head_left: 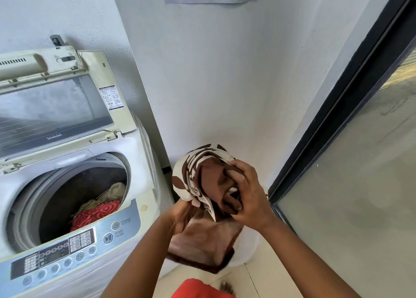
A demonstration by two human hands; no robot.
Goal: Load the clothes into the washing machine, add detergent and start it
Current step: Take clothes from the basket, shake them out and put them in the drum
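A top-loading washing machine [139, 153] stands at the left with its lid [56, 101] raised. Inside the drum [67, 198] lie a red patterned cloth [94, 214] and a pale yellowish one. To the right of the machine I hold up a brown and cream patterned garment [193, 180]. My right hand [247, 196] grips its bunched upper part. My left hand [180, 216] grips it lower down, where brown fabric hangs. No detergent is in view.
The control panel [74, 250] with power and start buttons faces me at the machine's front. A white basket [249, 252] sits on the tiled floor under the garment. A dark-framed glass door [337, 140] runs along the right. White walls meet behind.
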